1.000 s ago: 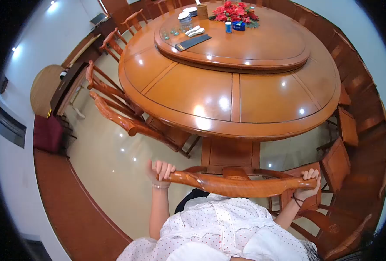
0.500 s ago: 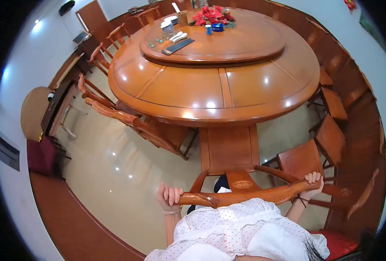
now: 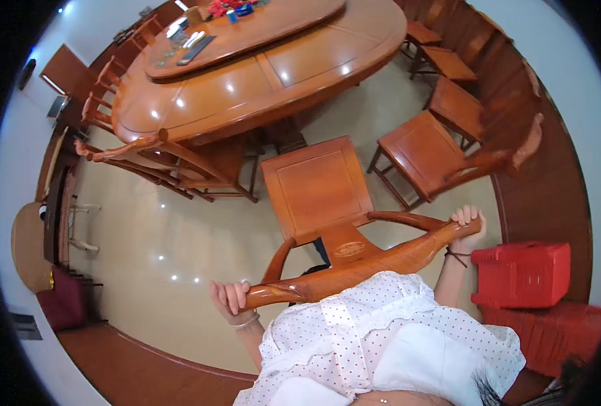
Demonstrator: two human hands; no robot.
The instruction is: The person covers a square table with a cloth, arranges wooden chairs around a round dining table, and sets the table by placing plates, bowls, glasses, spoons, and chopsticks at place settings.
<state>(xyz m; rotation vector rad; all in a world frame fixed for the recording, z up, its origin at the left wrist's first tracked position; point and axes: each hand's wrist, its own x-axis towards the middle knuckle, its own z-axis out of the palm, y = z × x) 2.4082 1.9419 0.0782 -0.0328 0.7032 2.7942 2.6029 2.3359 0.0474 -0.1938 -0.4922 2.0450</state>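
So the wooden chair (image 3: 317, 186) is in the near middle of the room, its back towards the person and its seat pointing at the big round table (image 3: 212, 111). Both hands are on it: the left hand (image 3: 229, 296) has its fingers curled round the left end of the top rail (image 3: 354, 267), and the right hand (image 3: 468, 222) is wrapped over the right end, so that's a proper two-handed grip.

How far along? I'd say partway. The whole seat shows, so it's out from under the tabletop, and it sits a bit askew to the table edge. What's left, at minimum, is letting go, cos neither hand has. Can't tell if the legs are on the floor or lifted, they're hidden.

Around it: another chair (image 3: 422, 149) just to the right, a couple more chairs (image 3: 209, 166) by the table on the left, and some red plastic thing (image 3: 524, 274) at the near right, beyond the right hand. Nothing's touching the seat that I can see.
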